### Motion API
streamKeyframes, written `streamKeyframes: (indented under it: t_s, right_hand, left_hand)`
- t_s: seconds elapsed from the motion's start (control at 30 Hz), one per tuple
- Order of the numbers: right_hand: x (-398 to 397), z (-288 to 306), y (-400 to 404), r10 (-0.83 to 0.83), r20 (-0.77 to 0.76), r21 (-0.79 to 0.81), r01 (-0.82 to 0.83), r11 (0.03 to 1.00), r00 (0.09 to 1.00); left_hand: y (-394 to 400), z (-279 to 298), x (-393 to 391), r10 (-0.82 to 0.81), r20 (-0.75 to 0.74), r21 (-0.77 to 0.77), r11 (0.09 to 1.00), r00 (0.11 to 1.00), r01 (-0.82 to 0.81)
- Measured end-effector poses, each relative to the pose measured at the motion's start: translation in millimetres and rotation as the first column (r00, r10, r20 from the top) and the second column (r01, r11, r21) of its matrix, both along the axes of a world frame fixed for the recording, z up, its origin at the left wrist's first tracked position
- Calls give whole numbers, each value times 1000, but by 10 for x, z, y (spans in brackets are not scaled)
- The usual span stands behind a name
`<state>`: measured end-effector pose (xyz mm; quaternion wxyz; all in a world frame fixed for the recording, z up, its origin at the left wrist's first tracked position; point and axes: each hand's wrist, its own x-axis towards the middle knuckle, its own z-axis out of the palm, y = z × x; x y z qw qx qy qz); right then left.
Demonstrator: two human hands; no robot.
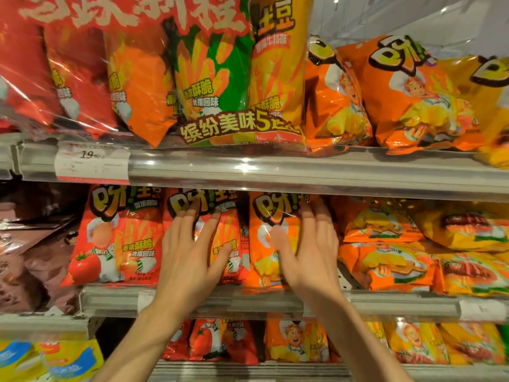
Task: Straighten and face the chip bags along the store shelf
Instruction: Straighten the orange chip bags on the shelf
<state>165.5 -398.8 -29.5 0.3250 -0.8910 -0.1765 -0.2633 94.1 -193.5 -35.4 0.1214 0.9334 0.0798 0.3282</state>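
Note:
Upright chip bags fill the middle shelf (248,300). My left hand (190,255) lies flat, fingers spread, on the front of a red bag (220,244) in the centre. Another red tomato bag (118,238) stands upright to its left. My right hand (308,249) presses with straight fingers against the right side of an orange bag (265,244), thumb across its front. Both bags face outward and stand close together, with a dark gap between them.
Right of my hands, orange and yellow bags (385,244) lie stacked flat. Brown bags (35,244) sit at the left. Above, a shelf rail with a price tag (92,164) carries large multipacks (214,73). More bags (297,340) stand on the shelf below.

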Motion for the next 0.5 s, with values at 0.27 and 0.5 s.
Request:
streamKeyframes:
  t_s: [0.27,0.5]
  right_hand:
    - [135,-200,131,-91,98,-186,108,976,991]
    - [38,-98,70,43,1,-54,-43,998,999]
  left_hand:
    - [15,-54,15,-16,14,-22,1000,1000,17]
    - [54,-45,-25,-112,78,-85,989,991,119]
